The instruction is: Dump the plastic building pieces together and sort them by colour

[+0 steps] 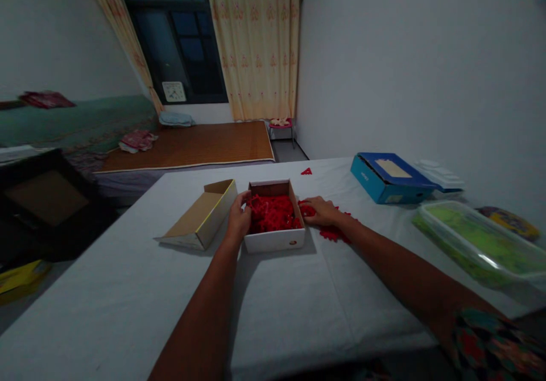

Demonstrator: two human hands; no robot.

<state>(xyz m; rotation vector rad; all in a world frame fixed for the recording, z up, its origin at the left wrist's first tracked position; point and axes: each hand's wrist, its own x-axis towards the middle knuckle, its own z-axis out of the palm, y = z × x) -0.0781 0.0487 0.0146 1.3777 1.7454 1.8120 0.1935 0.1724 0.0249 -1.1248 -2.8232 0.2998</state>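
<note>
1. The small white cardboard box [275, 240] sits in the middle of the white counter [298, 313], filled with red plastic pieces [273, 213].
2. The left hand [239, 220] curls its fingers over the box's left wall, gripping it.
3. The right hand [322, 211] rests on loose red pieces [335, 234] just beside the right wall; I cannot tell whether its fingers pinch any.
4. An open tan cardboard lid [200, 217] lies just left of the box.

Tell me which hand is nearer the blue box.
Right. The right hand lies on red pieces, nearer the blue box; the left hand grips the white box on its far side.
</note>
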